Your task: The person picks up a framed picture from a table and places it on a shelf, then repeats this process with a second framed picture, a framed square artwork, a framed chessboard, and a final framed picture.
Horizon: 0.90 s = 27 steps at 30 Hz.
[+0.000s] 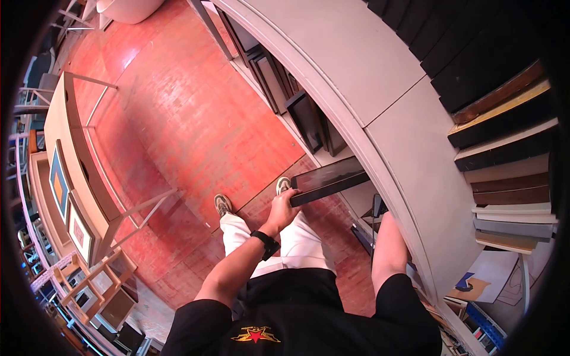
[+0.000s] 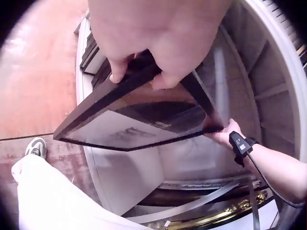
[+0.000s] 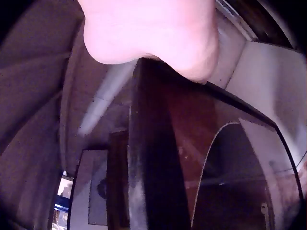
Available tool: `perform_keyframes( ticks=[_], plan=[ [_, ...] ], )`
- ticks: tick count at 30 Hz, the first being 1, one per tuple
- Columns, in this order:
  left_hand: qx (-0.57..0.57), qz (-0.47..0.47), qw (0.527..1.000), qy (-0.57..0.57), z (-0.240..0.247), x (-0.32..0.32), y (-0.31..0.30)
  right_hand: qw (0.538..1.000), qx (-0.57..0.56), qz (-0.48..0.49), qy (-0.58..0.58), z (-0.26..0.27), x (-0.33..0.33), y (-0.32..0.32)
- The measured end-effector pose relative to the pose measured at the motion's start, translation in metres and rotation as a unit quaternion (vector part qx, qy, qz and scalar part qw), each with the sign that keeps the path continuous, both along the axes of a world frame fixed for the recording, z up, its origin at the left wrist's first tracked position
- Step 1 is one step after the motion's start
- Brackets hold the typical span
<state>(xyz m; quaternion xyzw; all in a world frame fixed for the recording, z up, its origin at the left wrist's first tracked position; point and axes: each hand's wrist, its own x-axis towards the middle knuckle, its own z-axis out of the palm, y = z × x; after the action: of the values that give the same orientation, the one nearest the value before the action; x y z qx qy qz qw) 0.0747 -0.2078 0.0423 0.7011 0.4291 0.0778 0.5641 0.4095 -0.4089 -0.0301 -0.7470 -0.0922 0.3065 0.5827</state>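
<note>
A dark picture frame (image 1: 329,183) with a glossy glazed face is held between both hands, tilted, partly under the curved counter. The left hand (image 1: 285,209) grips one end of it, and in the left wrist view the left hand's (image 2: 158,43) fingers and thumb hold its dark edge. At the far corner, the right hand (image 2: 224,135) grips the picture frame (image 2: 139,122). The head view hides the right hand beneath the counter. In the right wrist view only the heel of the right hand (image 3: 153,36) shows above the frame (image 3: 158,143); its fingers are hidden.
Several dark frames (image 1: 309,121) lean in the lower shelf under the pale curved counter (image 1: 409,142). A gold ornate frame (image 2: 216,218) lies low near the legs. Books or frames (image 1: 510,172) line the right side; a wooden table (image 1: 74,136) stands left on the red floor (image 1: 178,107).
</note>
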Motion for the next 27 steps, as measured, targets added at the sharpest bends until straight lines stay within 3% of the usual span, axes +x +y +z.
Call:
perform_keyframes(
  ticks=[5,9,11,13,15,17,18,20,25,27],
  plan=[
    [0.054,-0.005,0.998,0.013,-0.017,0.002,-0.012,0.993,-0.091,0.067,-0.03,-0.019,-0.014,0.003],
    [0.021,0.014,0.998,0.055,-0.014,0.005,-0.009,0.976,-0.166,0.133,-0.054,-0.034,-0.069,0.037],
    [-0.002,0.003,0.999,0.052,-0.016,0.006,-0.005,0.989,-0.092,0.038,0.108,0.019,-0.124,0.095],
    [0.023,-0.015,0.999,0.035,-0.021,0.006,-0.006,0.975,-0.076,-0.023,0.207,0.039,-0.159,0.114],
    [0.045,-0.034,0.998,0.018,-0.019,0.006,-0.007,0.982,-0.043,-0.039,0.18,0.03,-0.176,0.119],
    [0.066,-0.059,0.996,0.009,-0.014,0.01,-0.004,0.968,-0.002,-0.122,0.219,0.043,-0.178,0.125],
    [0.011,-0.068,0.998,0.002,-0.009,0.014,0.001,0.972,0.0,-0.135,0.193,0.04,-0.175,0.126],
    [0.005,-0.084,0.996,-0.008,-0.013,0.021,-0.006,0.979,0.003,-0.155,0.133,0.027,-0.168,0.12],
    [0.012,-0.131,0.991,-0.039,-0.036,0.064,-0.025,0.984,-0.021,-0.169,0.058,0.016,-0.124,0.106],
    [0.014,-0.128,0.99,-0.059,-0.036,0.091,-0.022,0.977,-0.081,-0.192,0.051,0.043,-0.104,0.123]
  ],
)
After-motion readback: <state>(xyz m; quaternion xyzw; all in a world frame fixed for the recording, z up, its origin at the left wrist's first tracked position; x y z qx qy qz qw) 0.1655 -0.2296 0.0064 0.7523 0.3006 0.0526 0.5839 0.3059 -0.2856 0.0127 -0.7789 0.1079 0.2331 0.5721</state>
